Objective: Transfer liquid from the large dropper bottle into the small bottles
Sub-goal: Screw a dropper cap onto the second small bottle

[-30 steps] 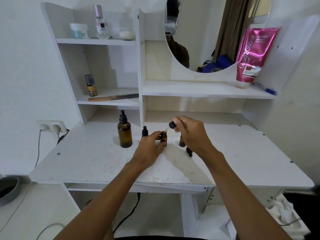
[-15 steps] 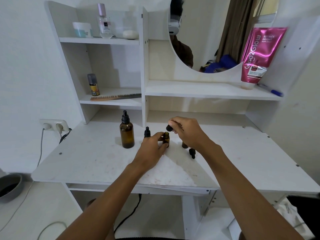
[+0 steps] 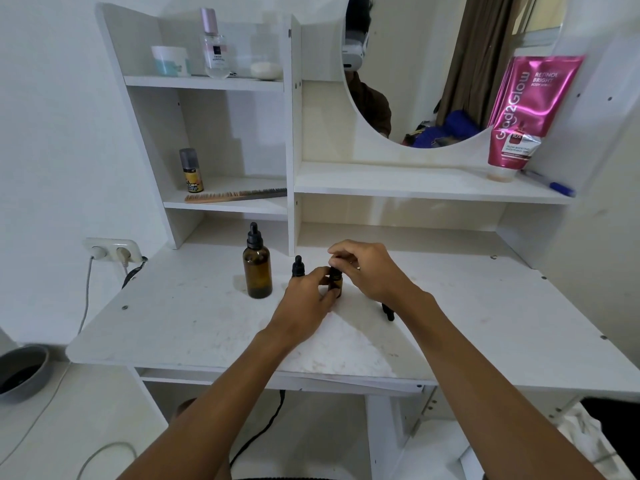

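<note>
The large amber dropper bottle [image 3: 257, 270] stands upright on the white desk [image 3: 194, 327], its black dropper cap on. To its right a small bottle with a black dropper cap [image 3: 298, 266] stands just behind my left hand [image 3: 304, 303]. My left hand grips a small amber bottle [image 3: 335, 285] at its body. My right hand [image 3: 367, 268] pinches the black dropper cap [image 3: 334, 271] that sits on that bottle's neck. A loose black dropper [image 3: 388, 311] lies on the desk under my right wrist. Another small bottle is hidden behind my right hand.
Shelves rise at the back of the desk with a comb [image 3: 235, 195], a small spray can [image 3: 191, 170], a perfume bottle [image 3: 214, 46] and a pink tube [image 3: 523, 112]. A wall socket [image 3: 112, 251] with plugged cables sits left. A grey bowl [image 3: 22, 372] lies on the floor.
My right hand has lowered the dropper from above into the small bottle, so its cap now sits on the neck. My left hand kept hold of the bottle.
</note>
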